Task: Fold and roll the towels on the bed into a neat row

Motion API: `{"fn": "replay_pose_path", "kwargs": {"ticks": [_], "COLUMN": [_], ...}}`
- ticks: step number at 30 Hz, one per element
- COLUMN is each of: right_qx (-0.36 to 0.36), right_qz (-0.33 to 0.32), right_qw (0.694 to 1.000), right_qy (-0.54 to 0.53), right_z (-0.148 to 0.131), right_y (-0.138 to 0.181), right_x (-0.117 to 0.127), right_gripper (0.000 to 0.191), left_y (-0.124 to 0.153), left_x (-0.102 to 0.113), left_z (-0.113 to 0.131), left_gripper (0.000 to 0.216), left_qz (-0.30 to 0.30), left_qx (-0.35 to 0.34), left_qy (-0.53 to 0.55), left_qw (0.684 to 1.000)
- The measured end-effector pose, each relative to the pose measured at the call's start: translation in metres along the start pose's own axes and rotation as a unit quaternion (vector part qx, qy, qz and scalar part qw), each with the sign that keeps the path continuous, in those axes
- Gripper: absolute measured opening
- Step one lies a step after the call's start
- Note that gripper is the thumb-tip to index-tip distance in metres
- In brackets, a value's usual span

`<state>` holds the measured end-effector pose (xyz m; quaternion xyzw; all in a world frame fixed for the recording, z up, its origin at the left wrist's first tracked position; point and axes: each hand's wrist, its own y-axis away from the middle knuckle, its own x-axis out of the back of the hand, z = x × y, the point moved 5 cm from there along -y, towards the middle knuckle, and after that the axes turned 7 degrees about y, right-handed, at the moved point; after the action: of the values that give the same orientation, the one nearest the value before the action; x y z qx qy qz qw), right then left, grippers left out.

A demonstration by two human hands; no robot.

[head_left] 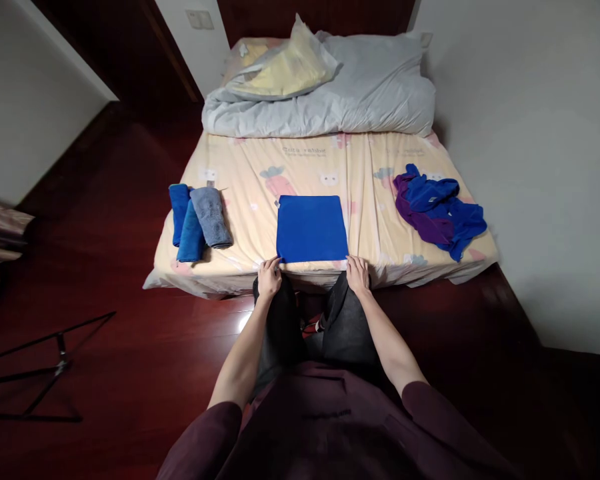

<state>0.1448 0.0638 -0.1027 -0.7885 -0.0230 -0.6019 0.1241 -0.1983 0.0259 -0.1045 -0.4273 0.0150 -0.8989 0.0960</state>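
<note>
A blue towel (pixel 311 229) lies flat and spread out near the front edge of the bed, with a small tag at its far left corner. At its near left corner is my left hand (pixel 269 277), the fingers closed on the cloth's edge. My right hand (pixel 358 274) grips the near right corner in the same way. To the left lie rolled towels: a grey one (pixel 211 217) and two blue ones (pixel 192 231). A loose heap of blue cloths (pixel 433 197) with a purple cloth (pixel 420 213) rests on the right side.
The bed's patterned sheet (pixel 250 160) hangs over the front edge at my knees. A bunched grey-white quilt (pixel 375 87) and a yellow pillow (pixel 290 70) lie at the far end. Black stand legs (pixel 60 367) are on the dark red floor at left; a wall (pixel 540 167) borders the right.
</note>
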Motion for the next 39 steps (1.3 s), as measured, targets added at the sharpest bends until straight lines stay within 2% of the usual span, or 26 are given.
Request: {"fn": "replay_pose_path", "kwargs": {"ticks": [5,10,17,22,28,34,39], "right_qx": [0.01,0.009,0.016,-0.004,-0.03,0.009,0.039], "right_qz": [0.003,0.009,0.033,0.037,0.073,0.141,0.157], "right_qw": [1.0,1.0,0.998,0.998,0.995,0.977,0.967], "right_qy": [-0.005,-0.016,-0.048,-0.044,-0.062,-0.159,-0.197], "right_z": [0.005,0.011,0.012,0.011,0.011,0.012,0.009], "right_y": [-0.006,-0.015,-0.023,-0.025,-0.014,0.005,-0.002], "right_x": [-0.006,-0.011,-0.015,-0.015,-0.008,0.001,0.004], "right_gripper": [0.051,0.051,0.049,0.046,0.038,0.024,0.023], "left_y": [-0.01,-0.018,-0.021,-0.02,-0.006,0.008,-0.001], "left_x": [-0.002,-0.004,-0.003,0.003,0.007,0.012,0.01], "left_z": [-0.005,-0.015,-0.006,-0.002,-0.001,-0.004,-0.009], "left_gripper": [0.047,0.041,0.04,0.035,0.03,0.024,0.024], "left_qz": [0.001,0.023,0.04,0.055,0.078,0.109,0.091], "left_qx": [-0.02,0.019,0.01,0.012,-0.009,-0.076,-0.092], "left_qy": [0.014,0.018,-0.007,0.006,0.024,0.087,0.123], "left_qw": [1.0,0.999,0.999,0.998,0.997,0.987,0.984]}}
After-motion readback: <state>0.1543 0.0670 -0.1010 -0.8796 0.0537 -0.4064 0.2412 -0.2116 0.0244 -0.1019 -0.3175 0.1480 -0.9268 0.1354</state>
